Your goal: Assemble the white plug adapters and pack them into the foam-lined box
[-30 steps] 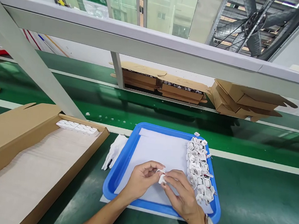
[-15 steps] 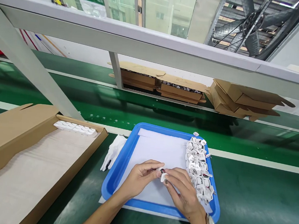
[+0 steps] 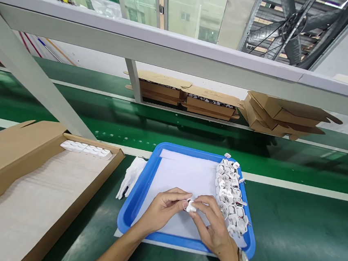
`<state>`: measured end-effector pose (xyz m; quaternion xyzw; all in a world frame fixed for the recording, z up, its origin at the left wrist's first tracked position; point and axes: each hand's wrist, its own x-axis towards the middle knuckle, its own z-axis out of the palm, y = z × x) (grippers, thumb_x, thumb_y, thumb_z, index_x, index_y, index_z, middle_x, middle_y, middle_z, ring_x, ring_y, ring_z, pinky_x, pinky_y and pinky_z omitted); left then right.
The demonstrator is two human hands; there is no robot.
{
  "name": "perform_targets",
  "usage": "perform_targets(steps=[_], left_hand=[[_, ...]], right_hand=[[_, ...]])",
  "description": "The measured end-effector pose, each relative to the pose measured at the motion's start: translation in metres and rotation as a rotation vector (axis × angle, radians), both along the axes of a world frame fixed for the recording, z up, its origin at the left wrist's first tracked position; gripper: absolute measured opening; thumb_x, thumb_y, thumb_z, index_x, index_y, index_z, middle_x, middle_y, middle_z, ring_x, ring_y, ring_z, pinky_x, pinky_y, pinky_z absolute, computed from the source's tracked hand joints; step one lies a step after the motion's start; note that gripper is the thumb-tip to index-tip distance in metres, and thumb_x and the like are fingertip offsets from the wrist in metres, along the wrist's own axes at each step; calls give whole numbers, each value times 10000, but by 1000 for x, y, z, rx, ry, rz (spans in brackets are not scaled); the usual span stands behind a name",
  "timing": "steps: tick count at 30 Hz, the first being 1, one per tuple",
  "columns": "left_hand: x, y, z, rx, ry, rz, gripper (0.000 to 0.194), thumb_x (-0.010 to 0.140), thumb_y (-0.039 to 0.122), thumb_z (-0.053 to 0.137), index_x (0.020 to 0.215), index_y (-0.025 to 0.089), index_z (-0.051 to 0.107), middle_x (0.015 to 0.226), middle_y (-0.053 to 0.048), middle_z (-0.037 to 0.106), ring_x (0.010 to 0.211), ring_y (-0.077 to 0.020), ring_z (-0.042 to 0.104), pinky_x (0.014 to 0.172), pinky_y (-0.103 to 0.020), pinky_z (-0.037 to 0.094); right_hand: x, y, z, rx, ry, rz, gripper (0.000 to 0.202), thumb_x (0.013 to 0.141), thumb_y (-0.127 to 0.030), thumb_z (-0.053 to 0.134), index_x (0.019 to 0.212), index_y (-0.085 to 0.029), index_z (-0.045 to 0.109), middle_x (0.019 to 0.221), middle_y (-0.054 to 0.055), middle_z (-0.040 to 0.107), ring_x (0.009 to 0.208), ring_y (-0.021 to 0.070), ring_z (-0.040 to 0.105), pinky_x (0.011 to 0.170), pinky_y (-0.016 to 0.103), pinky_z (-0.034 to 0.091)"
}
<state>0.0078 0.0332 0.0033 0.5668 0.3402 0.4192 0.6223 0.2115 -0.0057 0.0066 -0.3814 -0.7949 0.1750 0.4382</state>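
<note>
Above the middle of the blue tray [image 3: 129, 208], a small white part [image 3: 190, 206] is pinched between both hands. My left hand [image 3: 166, 210] grips it from the left with thumb and fingertips. From the right, the thumb and fingers of my right hand [image 3: 212, 222] close on the same part. A white sheet [image 3: 185, 170] lines the tray. Along the tray's right side lies a cluster of several white plastic pieces [image 3: 228, 185], some with metal bits showing. Fine detail of the held part is hidden by the fingertips.
An open cardboard box [image 3: 94, 192] with a row of white pieces [image 3: 86, 149] stands at the left. A white glove [image 3: 131, 177] lies beside the tray. Behind are a metal frame [image 3: 168, 60], filled cartons [image 3: 210, 106] and stacked cardboard boxes [image 3: 280, 116].
The white part has turned and sits closer against its other piece between my fingertips; the dark gap and red bit seen before are mostly hidden. My right fingers have shifted slightly.
</note>
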Motion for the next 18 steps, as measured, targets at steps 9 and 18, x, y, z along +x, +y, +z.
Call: perform_targets(steps=[9, 18], left_hand=[[7, -5, -5, 55, -63, 58, 269, 900, 339, 764, 1123, 196, 811, 1161, -133, 772, 1101, -282, 732, 955, -403, 625], [3, -11, 2, 318, -40, 53, 311, 950, 157, 676, 1224, 267, 774, 1226, -120, 745, 1070, -254, 741, 845, -354, 666]], right_hand=[[6, 2, 6, -116, 36, 82, 331, 996, -138, 598, 1296, -276, 619, 1275, 125, 627, 1212, 271, 623, 997, 458, 587], [12, 7, 2, -629, 414, 195, 432, 980, -348, 691, 1402, -303, 606, 1372, 69, 680, 1283, 256, 652, 1124, 507, 538]])
